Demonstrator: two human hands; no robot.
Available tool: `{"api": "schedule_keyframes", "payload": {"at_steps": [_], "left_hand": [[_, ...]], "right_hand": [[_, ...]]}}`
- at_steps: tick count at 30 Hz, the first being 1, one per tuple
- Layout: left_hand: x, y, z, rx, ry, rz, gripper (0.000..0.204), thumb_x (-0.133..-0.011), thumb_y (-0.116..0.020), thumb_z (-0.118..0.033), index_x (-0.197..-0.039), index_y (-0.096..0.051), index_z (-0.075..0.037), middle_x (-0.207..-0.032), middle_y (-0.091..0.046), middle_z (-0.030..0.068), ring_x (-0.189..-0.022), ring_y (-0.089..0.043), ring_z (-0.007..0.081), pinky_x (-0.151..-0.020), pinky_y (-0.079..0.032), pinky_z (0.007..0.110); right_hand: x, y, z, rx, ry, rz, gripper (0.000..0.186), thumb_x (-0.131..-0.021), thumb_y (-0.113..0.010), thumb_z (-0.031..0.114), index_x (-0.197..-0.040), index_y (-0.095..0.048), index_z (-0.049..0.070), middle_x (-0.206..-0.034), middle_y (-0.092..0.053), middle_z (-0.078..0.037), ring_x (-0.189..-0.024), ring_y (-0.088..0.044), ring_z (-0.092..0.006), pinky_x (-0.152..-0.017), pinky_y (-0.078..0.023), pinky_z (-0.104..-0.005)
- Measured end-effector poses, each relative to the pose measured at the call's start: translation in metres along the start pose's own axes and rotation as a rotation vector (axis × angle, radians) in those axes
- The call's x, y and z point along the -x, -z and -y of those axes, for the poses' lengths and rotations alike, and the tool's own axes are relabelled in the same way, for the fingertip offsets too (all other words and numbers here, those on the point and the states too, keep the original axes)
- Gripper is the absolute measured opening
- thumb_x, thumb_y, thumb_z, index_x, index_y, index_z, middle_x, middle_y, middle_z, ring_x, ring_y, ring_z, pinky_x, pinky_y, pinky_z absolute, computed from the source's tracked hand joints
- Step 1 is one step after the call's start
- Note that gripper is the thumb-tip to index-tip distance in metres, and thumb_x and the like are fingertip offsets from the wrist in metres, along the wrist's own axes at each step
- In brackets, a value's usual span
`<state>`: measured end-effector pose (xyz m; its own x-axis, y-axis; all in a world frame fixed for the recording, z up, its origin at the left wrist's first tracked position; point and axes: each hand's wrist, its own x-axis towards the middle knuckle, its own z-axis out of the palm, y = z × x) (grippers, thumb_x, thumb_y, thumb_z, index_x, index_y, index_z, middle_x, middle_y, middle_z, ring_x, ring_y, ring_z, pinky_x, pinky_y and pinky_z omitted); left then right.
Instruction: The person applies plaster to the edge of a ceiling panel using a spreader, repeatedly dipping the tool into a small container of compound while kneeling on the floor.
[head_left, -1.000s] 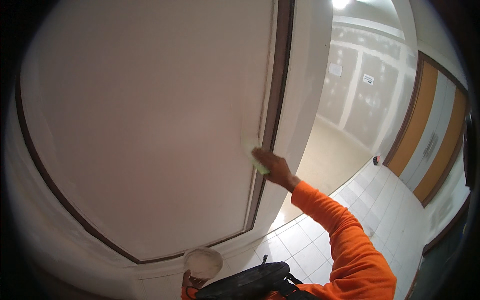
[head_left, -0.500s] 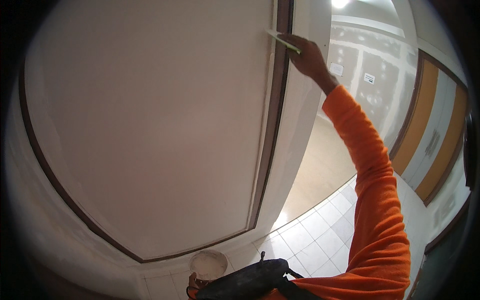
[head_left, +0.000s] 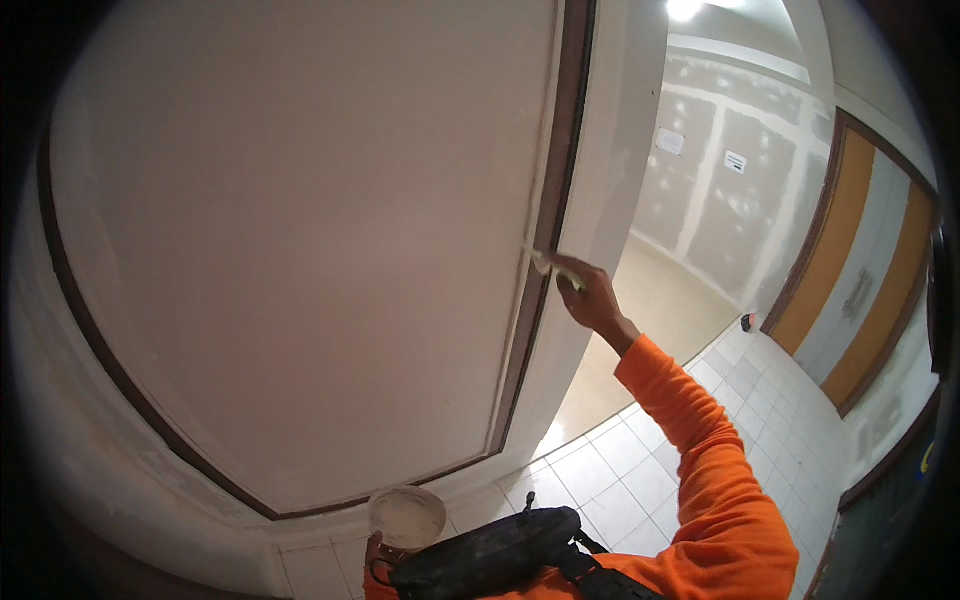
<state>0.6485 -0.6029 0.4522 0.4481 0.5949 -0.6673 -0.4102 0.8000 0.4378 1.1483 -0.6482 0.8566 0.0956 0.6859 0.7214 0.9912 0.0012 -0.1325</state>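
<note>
A large pale panel (head_left: 300,260) fills the left, framed by a dark brown strip (head_left: 520,370) with a lighter edge along its inner side. Halfway down the right side of that frame, my right hand (head_left: 593,297) grips a slim flat tool (head_left: 568,277) with a pale yellow-green handle. Its tip meets the light inner edge; whether it is a brush or a scraper cannot be made out. Low in the view, my left hand (head_left: 377,552) is closed at the side of a round bucket (head_left: 408,515) with whitish material in it. Most of its fingers are hidden.
A black bag (head_left: 485,555) hangs at my front. Right of the panel, a wall corner borders an opening with beige floor (head_left: 660,290) and white tiles (head_left: 630,450). Farther off are a patched wall (head_left: 700,190), an orange-and-white door (head_left: 850,270) and a small dark object (head_left: 748,322).
My right hand has slid down the frame's right side with the tool, from near the top to about mid-height. The bucket and my left hand sit slightly higher and farther left in the view.
</note>
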Motion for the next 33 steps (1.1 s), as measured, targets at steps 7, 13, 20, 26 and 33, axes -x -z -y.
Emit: {"api": "schedule_keyframes", "payload": {"at_steps": [7, 13, 20, 26, 33], "left_hand": [[-0.003, -0.013, -0.006, -0.011, -0.066, 0.004, 0.072, -0.084, -0.065, -0.045, -0.141, -0.041, -0.008, -0.137, -0.049, 0.016, -0.121, -0.052, 0.0355, -0.098, -0.049, 0.053], [-0.02, 0.022, 0.009, 0.021, -0.008, 0.094, 0.084, -0.08, -0.071, -0.04, -0.146, -0.03, -0.01, -0.147, -0.035, 0.0185, -0.131, -0.042, 0.0405, -0.106, -0.041, 0.063], [-0.02, 0.035, 0.009, 0.032, -0.031, 0.023, 0.078, -0.081, -0.069, -0.041, -0.144, -0.034, -0.011, -0.143, -0.039, 0.0174, -0.128, -0.044, 0.041, -0.102, -0.044, 0.063], [-0.06, 0.013, 0.02, 0.023, -0.024, 0.092, 0.073, -0.082, -0.068, -0.042, -0.142, -0.038, -0.013, -0.139, -0.042, 0.0164, -0.125, -0.047, 0.0414, -0.099, -0.047, 0.063], [-0.064, 0.028, 0.024, 0.088, -0.05, 0.097, 0.068, -0.082, -0.066, -0.042, -0.139, -0.042, -0.014, -0.137, -0.043, 0.015, -0.122, -0.049, 0.0414, -0.095, -0.05, 0.063]], "right_hand": [[-0.061, -0.003, -0.058, 0.522, 0.49, -0.007, 0.067, -0.08, -0.07, 0.011, -0.143, -0.047, 0.02, -0.146, -0.048, 0.0, -0.13, -0.05, -0.0274, -0.107, -0.048, -0.0383], [-0.084, 0.051, -0.083, 0.882, 0.699, 0.205, 0.071, -0.08, -0.066, 0.013, -0.146, -0.043, 0.025, -0.151, -0.042, 0.007, -0.141, -0.037, -0.0248, -0.12, -0.029, -0.0441], [-0.074, 0.074, -0.008, 0.739, 0.49, 0.48, 0.069, -0.071, -0.073, 0.002, -0.135, -0.056, 0.019, -0.145, -0.049, 0.001, -0.134, -0.043, -0.0307, -0.114, -0.036, -0.0459], [-0.156, 0.133, -0.009, 0.128, 0.328, -0.358, 0.032, -0.094, -0.062, 0.011, -0.125, -0.062, 0.007, -0.116, -0.068, -0.013, -0.104, -0.065, -0.0291, -0.094, -0.049, -0.0352], [-0.248, 0.13, 0.033, -0.122, -0.038, -0.405, 0.035, -0.096, -0.055, 0.019, -0.127, -0.06, 0.004, -0.09, -0.065, -0.012, -0.081, -0.063, -0.0141, -0.074, -0.05, -0.0303]]}}
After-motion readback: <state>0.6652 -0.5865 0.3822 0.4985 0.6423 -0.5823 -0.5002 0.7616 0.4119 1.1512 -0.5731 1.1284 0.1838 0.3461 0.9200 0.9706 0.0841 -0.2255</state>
